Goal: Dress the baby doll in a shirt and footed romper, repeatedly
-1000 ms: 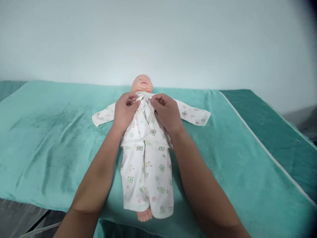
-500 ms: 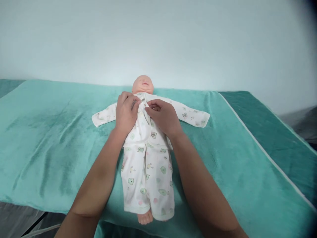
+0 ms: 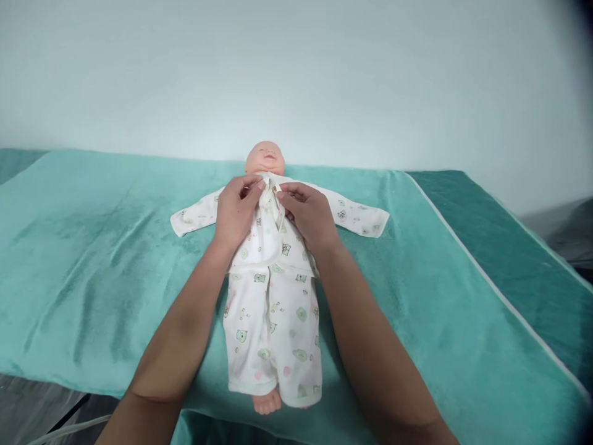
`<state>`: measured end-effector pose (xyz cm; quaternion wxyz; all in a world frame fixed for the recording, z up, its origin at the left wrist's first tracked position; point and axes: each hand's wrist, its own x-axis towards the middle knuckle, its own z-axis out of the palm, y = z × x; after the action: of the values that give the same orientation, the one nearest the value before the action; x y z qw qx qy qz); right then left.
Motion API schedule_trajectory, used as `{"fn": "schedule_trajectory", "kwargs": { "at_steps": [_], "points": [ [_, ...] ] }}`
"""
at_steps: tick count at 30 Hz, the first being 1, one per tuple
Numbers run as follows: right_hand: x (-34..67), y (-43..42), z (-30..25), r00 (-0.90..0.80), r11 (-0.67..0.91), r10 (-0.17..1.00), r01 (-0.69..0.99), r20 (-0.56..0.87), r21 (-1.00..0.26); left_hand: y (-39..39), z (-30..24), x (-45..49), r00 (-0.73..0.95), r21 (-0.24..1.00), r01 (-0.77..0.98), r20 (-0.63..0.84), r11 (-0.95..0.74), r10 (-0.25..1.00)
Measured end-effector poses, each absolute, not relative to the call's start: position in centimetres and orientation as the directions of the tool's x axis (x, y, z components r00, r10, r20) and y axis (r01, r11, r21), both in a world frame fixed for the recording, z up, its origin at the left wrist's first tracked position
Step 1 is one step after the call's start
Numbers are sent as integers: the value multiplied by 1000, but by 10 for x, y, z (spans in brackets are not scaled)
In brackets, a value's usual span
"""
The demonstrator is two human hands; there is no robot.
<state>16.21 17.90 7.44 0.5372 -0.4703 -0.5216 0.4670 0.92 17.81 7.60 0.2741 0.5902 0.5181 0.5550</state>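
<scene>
A baby doll [image 3: 265, 157] lies on its back, head toward the wall, arms stretched out sideways. It wears a white printed shirt [image 3: 271, 240] and matching trousers [image 3: 273, 334]; one bare foot shows below the left trouser leg. My left hand [image 3: 237, 207] pinches the shirt's front edge just under the doll's neck. On the other side of the opening, my right hand [image 3: 308, 213] grips the opposite front edge between thumb and fingers. Between both hands the cloth is bunched and raised. Whatever fastening sits under my fingertips is too small to make out.
A green plush cloth [image 3: 115, 266] covers the table, with a darker green strip [image 3: 509, 247] past a white edge on the right. The pale wall [image 3: 296, 74] rises directly behind. Grey floor and a pale cable [image 3: 69, 429] show at lower left.
The shirt's front edges are now more bunched and lifted between my hands. My right hand's fingers have shifted slightly on the cloth. The doll appears slightly further left and up in view.
</scene>
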Motion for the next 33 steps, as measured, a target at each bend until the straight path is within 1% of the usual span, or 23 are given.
{"fn": "schedule_trajectory", "kwargs": {
  "at_steps": [4,9,17,19,24,29,33],
  "points": [
    [161,178,74,0,147,989,-7,147,-989,178,78,9,-94,876,362,375,-319,922],
    [160,177,75,25,146,989,31,147,-989,179,78,11,-92,892,319,366,-321,926],
    [160,176,75,42,145,988,28,146,-989,180,78,11,-79,857,409,374,-312,924],
    [160,176,75,31,156,987,30,157,-987,180,79,11,-67,868,391,358,-306,931],
    [160,176,73,-21,203,979,16,203,-979,177,84,11,-29,932,266,262,-245,965],
    [161,178,68,-27,212,977,-29,212,-977,177,84,12,-46,933,265,265,-244,963],
    [162,178,68,-38,212,976,-42,214,-976,177,82,13,-61,920,284,298,-270,953]
  ]
}}
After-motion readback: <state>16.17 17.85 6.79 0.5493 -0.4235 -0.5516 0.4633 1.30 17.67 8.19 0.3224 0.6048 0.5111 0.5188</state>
